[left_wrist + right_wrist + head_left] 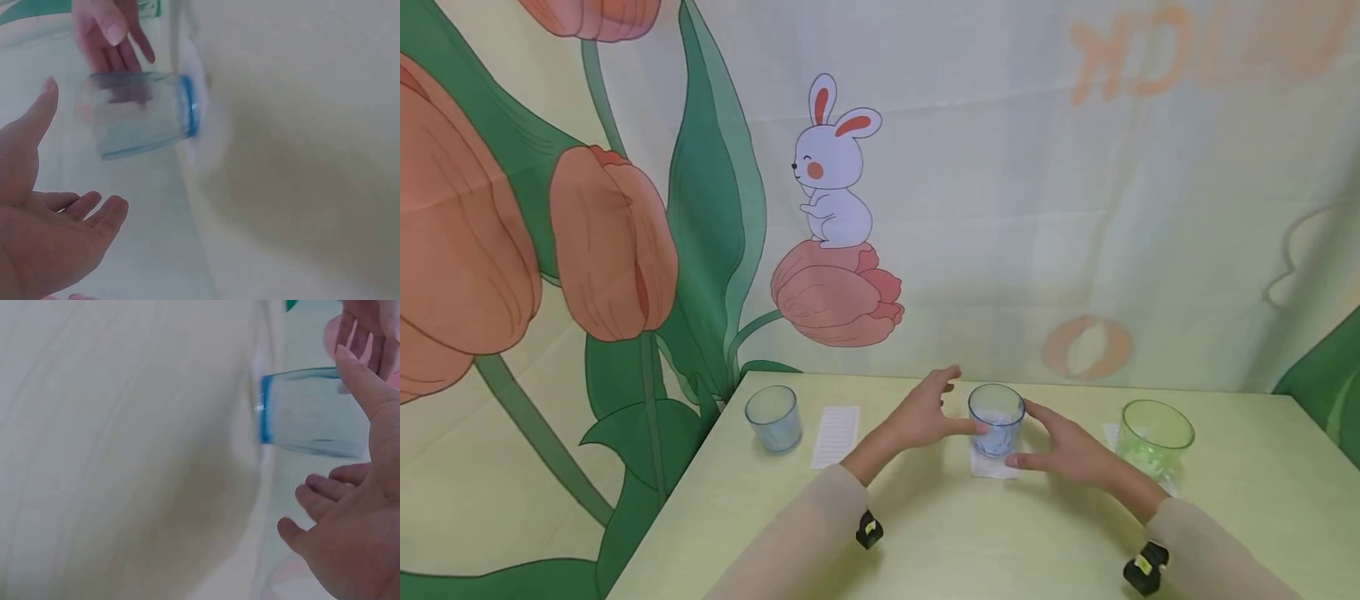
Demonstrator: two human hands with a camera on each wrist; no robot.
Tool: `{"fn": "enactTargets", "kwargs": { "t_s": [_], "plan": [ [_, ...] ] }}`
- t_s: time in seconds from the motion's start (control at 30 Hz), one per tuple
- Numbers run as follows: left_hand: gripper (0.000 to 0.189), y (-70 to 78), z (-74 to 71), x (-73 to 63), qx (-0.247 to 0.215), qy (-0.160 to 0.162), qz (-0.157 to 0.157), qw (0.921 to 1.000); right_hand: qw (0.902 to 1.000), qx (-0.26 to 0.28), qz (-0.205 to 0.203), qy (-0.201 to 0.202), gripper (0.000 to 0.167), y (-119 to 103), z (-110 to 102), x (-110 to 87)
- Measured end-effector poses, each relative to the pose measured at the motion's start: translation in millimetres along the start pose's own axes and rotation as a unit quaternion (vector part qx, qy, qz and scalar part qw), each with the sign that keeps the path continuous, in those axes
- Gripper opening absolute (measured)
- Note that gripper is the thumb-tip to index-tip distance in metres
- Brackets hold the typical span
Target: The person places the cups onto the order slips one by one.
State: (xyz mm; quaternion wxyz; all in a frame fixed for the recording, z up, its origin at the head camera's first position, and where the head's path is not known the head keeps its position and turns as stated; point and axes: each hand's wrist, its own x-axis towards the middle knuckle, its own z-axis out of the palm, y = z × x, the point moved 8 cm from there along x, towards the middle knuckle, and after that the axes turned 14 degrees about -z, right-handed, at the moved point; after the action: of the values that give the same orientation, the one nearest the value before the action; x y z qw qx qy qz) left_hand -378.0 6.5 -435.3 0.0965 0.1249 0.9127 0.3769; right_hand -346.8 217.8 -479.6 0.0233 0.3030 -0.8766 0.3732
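Note:
A clear blue drinking glass (997,433) stands upright on a white paper slip (992,469), toward the back of the table. On its left side is my left hand (925,415), thumb and fingers spread. My right hand (1067,446) is at the glass's other side, its thumb apart from the fingers. The left wrist view shows a gap between the left hand (50,231) and the glass (140,119). In the right wrist view, the right thumb overlaps the glass (312,412); whether it touches cannot be told. Neither hand grips anything.
Another blue glass (775,429) stands at the table's back left, beside a lined paper slip (835,437). Right of my right hand is a green glass (1156,437), with white paper partly hidden behind it. A printed curtain (985,208) hangs behind the pale table (1000,550).

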Motion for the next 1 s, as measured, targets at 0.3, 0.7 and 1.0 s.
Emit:
{"fn": "enactTargets", "kwargs": {
  "t_s": [0.3,0.7,1.0],
  "plan": [
    [0.108,3.0,-55.7,-29.2,0.030,0.015,0.034,0.9989,0.9972,-0.063,-0.035,0.023,0.104,-37,-32,-0.5],
    [0.114,-11.2,-114.1,-54.2,0.056,0.077,0.035,0.9949,0.9908,-0.084,-0.103,0.028,0.103,-96,-36,23.3],
    [0.105,-40.4,-139.7,-62.7,0.041,0.102,0.026,0.9936,0.9928,-0.062,-0.101,0.022,0.104,-111,-19,35.9]
  ]
}}
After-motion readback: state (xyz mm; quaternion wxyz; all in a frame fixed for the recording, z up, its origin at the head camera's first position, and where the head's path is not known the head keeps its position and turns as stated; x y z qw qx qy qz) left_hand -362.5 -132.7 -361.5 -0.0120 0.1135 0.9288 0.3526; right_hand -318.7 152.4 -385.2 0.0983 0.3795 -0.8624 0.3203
